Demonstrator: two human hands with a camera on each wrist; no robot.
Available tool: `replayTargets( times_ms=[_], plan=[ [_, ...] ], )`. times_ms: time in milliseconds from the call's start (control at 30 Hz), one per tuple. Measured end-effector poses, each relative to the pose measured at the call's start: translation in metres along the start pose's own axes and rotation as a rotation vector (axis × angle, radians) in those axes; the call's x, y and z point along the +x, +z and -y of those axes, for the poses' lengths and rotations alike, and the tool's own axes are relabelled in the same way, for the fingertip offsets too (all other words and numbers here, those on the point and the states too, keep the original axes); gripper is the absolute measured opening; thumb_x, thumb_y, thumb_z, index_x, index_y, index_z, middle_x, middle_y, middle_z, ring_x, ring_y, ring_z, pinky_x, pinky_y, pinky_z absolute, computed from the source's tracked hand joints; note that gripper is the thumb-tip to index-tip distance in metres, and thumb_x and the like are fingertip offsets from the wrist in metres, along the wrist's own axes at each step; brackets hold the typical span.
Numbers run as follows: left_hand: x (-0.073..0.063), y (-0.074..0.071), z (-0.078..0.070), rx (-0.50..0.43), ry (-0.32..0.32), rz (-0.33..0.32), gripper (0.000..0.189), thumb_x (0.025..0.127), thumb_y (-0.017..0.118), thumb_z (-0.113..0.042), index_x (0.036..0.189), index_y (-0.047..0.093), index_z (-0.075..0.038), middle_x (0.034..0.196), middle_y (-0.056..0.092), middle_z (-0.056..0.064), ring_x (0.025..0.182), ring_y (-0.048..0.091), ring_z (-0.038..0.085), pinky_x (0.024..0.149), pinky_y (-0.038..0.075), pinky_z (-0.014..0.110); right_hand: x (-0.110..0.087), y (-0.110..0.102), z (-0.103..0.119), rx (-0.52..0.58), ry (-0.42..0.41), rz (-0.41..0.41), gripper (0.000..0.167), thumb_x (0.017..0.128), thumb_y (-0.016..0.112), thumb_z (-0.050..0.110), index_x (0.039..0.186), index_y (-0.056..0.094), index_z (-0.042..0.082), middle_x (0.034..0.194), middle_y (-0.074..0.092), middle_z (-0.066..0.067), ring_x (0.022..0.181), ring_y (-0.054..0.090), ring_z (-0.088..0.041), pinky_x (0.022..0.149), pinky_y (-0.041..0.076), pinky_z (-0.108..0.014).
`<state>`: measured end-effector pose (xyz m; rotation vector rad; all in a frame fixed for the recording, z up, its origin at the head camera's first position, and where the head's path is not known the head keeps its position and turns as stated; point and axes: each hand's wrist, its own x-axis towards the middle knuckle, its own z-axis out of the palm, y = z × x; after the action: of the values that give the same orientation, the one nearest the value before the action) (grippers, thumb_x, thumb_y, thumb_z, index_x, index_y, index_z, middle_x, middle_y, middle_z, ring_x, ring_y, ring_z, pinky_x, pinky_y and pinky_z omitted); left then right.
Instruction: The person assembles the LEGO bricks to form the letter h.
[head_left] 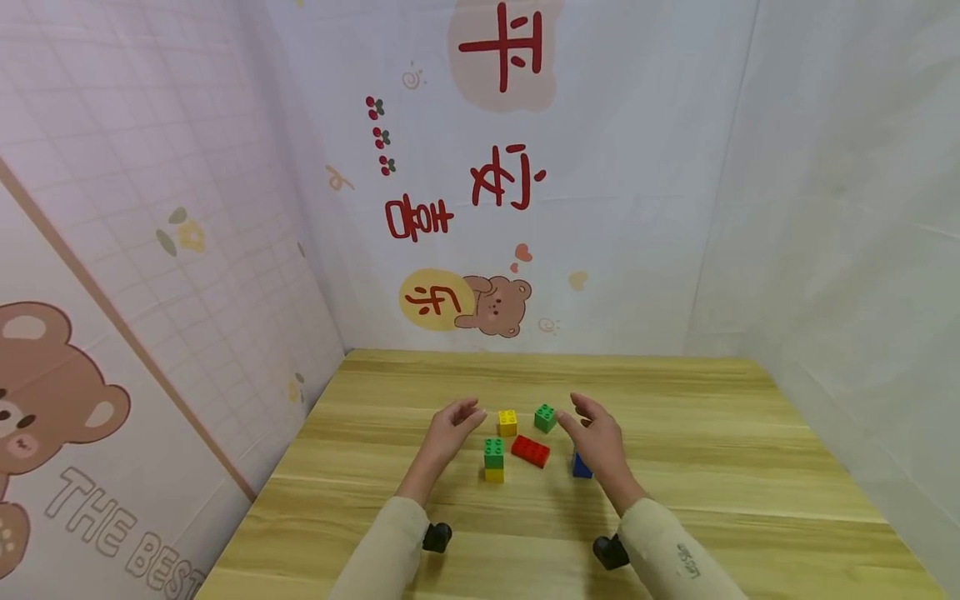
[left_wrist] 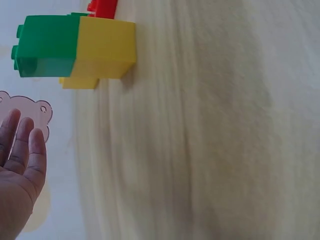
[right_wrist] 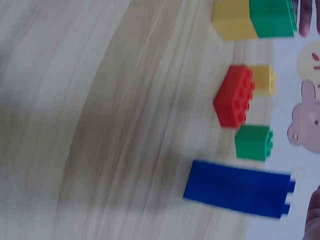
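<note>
My left hand hovers over the left side of the bricks with its fingers loosely extended, holding nothing. Below and right of it stands a green brick stacked on a yellow brick. My right hand is held over the right side, fingers relaxed and nothing in them. In the head view it partly covers a blue block, which shows as a tall upright piece in the right wrist view. Between the hands lie a red brick, a small yellow brick and a small green brick.
The bricks sit on a wood-grain table. Printed white cloth hangs behind the table's far edge and along both sides. Black camera mounts are strapped under the wrists.
</note>
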<state>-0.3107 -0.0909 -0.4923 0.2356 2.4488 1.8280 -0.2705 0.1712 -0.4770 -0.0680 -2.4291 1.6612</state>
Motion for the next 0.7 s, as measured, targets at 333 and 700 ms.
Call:
replayTargets(
  times_ms=[333, 700],
  plan=[
    [-0.004, -0.005, 0.016, -0.008, -0.024, 0.052, 0.065, 0.093, 0.063, -0.054, 0.141, 0.054, -0.011, 0.131, 0.059, 0.008, 0.122, 0.053, 0.027, 0.102, 0.044, 0.047, -0.009, 0.032, -0.002, 0.003, 0.013, 0.046, 0.059, 0.093, 0.072, 0.029, 0.141, 0.053, 0.001, 0.14, 0.054, -0.019, 0.125, 0.052, -0.039, 0.097, 0.048, -0.049],
    [-0.007, -0.003, 0.023, -0.015, -0.064, 0.11, 0.06, 0.097, 0.061, -0.046, 0.143, 0.052, -0.009, 0.137, 0.056, 0.013, 0.123, 0.053, 0.03, 0.097, 0.047, 0.048, -0.022, 0.057, -0.023, -0.094, 0.052, 0.083, 0.059, 0.093, 0.072, 0.026, 0.14, 0.052, -0.004, 0.137, 0.054, -0.024, 0.125, 0.052, -0.04, 0.098, 0.046, -0.053]
  ],
)
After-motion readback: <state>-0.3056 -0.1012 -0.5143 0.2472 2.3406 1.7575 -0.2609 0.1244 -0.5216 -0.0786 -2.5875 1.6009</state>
